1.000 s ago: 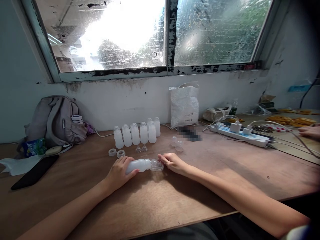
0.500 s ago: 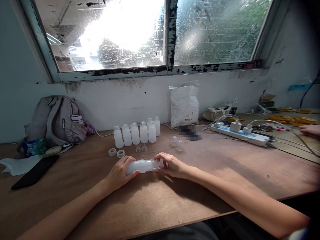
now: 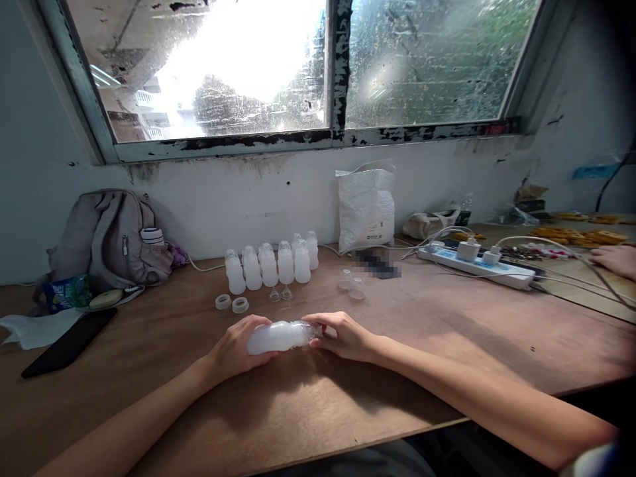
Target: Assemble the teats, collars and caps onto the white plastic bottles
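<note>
A translucent white baby bottle (image 3: pixel 272 337) lies sideways between my two hands, its clear capped end pointing right. My left hand (image 3: pixel 238 344) is wrapped round the bottle's base. The fingers of my right hand (image 3: pixel 342 336) close on the clear end, partly hiding it. Beyond the hands, several similar bottles (image 3: pixel 269 266) stand upright in a group. In front of them are two clear nipples (image 3: pixel 281 293), and to their left two white screw rings (image 3: pixel 232 303). Clear domed caps (image 3: pixel 352 286) lie further right.
A white plastic bag (image 3: pixel 368 209) leans on the wall. At the right are a power strip (image 3: pixel 477 265) with cables and another person's hand (image 3: pixel 616 260). A grey backpack (image 3: pixel 109 235) and a black phone-like slab (image 3: pixel 69 342) are at the left.
The bottle's clear end has dipped slightly and moved a little left. My right hand has shifted slightly with it, its fingers held differently. My left hand still grips the base.
</note>
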Demonstrator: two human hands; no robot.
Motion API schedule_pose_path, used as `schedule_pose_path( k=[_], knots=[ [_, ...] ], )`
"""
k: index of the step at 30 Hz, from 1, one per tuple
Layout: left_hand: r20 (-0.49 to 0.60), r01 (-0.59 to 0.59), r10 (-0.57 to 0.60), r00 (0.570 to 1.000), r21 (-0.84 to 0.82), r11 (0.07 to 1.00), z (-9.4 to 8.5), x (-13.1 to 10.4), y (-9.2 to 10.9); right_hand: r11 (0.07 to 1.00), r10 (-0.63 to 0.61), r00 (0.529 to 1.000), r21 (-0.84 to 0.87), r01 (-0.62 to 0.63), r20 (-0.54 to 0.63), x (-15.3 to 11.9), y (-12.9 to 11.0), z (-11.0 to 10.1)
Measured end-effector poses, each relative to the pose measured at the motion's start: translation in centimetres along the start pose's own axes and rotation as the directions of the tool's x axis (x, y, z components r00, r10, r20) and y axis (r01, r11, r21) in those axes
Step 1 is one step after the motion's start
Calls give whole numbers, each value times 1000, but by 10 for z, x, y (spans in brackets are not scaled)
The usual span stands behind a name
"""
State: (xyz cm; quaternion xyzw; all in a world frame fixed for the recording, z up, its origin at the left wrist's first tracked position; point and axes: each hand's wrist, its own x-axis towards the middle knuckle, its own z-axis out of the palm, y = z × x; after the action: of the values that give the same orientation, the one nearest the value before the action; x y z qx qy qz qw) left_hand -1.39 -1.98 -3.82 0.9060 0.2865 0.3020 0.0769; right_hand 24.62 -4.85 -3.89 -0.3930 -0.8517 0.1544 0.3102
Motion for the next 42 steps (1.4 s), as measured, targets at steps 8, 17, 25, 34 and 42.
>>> schedule_pose_path(
  k=[8,17,25,34,42],
  knots=[
    [-191,-264,260,947,5,965,6,-10,-4,959,-282,954,-20,281,-103,-5,-17,0],
    [-265,-327,343,901,102,939,2,-19,1,939,-344,931,-54,340,-126,-7,-32,-7],
    [-433,100,-185,882,-212,972,-8,8,19,938,-57,969,321,134,-239,39,-47,-30],
    [-93,268,-429,898,-659,703,0,13,-9,851,111,989,524,-45,-97,93,-46,-35],
    [-231,335,-612,756,-667,666,-1,15,-41,979,4,864,178,99,-504,178,-31,-125]
  ],
)
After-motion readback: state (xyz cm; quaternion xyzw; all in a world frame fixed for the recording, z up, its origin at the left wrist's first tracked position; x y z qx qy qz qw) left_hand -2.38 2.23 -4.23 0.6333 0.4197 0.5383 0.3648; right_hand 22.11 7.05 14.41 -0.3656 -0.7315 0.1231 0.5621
